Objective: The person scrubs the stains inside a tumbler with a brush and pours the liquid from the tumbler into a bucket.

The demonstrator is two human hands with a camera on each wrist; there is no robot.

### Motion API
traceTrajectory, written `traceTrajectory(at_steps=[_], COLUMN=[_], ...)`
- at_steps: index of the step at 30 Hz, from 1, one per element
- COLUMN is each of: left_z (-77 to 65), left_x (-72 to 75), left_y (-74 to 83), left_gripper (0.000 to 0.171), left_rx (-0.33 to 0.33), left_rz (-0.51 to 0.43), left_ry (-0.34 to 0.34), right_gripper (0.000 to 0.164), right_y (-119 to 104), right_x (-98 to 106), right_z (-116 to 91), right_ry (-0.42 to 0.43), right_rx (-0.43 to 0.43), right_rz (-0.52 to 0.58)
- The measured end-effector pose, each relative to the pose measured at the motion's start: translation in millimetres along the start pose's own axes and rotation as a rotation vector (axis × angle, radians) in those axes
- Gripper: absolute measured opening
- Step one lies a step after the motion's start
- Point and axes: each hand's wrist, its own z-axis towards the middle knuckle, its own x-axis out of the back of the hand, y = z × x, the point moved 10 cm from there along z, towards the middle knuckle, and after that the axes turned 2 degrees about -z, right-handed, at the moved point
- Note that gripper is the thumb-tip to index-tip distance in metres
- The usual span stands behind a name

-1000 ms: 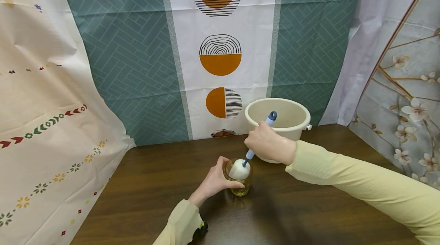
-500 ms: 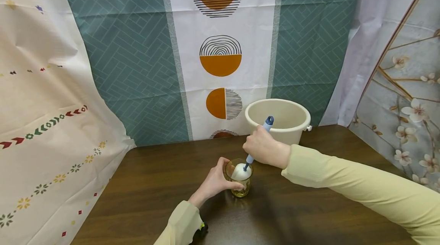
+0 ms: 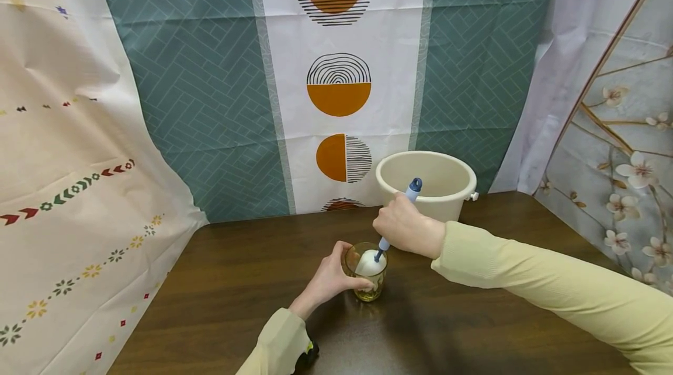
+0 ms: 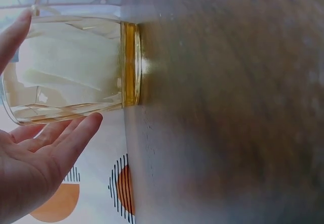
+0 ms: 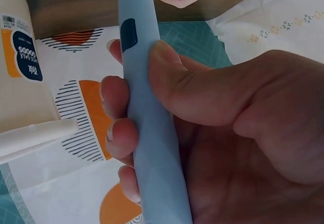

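Observation:
A cup brush with a white sponge head (image 3: 369,263) stands tilted inside a clear amber drinking glass (image 3: 370,294). My left hand (image 3: 332,274) holds the glass from the left, thumb on the near side and fingers behind. In the left wrist view, the thick glass base (image 4: 130,64) is at the tabletop and the pale sponge shows blurred through the wall. My right hand (image 3: 406,224) grips the brush's light blue handle (image 5: 152,113), fingers wrapped round it and thumb along it. The dark blue hanging loop (image 3: 416,184) sticks out above that fist.
Behind my right hand stands a cream bucket (image 3: 447,208), with a label (image 5: 23,54) on its side in the right wrist view. A patterned cloth (image 3: 336,106) hangs behind the dark wooden table (image 3: 252,281), with more cloth at both sides.
Since a second ago, my right hand has come down slightly and the sponge head sits deeper in the glass. The left hand and glass have stayed in place.

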Motion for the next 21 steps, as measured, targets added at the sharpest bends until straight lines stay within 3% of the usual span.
traceTrajectory(at_steps=[9, 16, 21], left_z=[0.2, -0.3, -0.5], left_x=[-0.1, -0.9, -1.4], left_y=[-0.5, -0.3, -1.0], left_gripper=[0.075, 0.074, 0.073], left_rx=[-0.017, -0.015, -0.006], left_rz=[-0.002, -0.020, -0.040], left_ry=[0.003, -0.004, -0.010], right_gripper=[0.023, 0.022, 0.021], right_y=[5.0, 9.9, 15.7], right_x=[7.4, -2.1, -4.2], right_z=[-5.9, -5.1, -4.4], right_ry=[0.067, -0.049, -0.110], right_rx=[0.037, 0.049, 0.046], right_rz=[0.077, 0.194, 0.195])
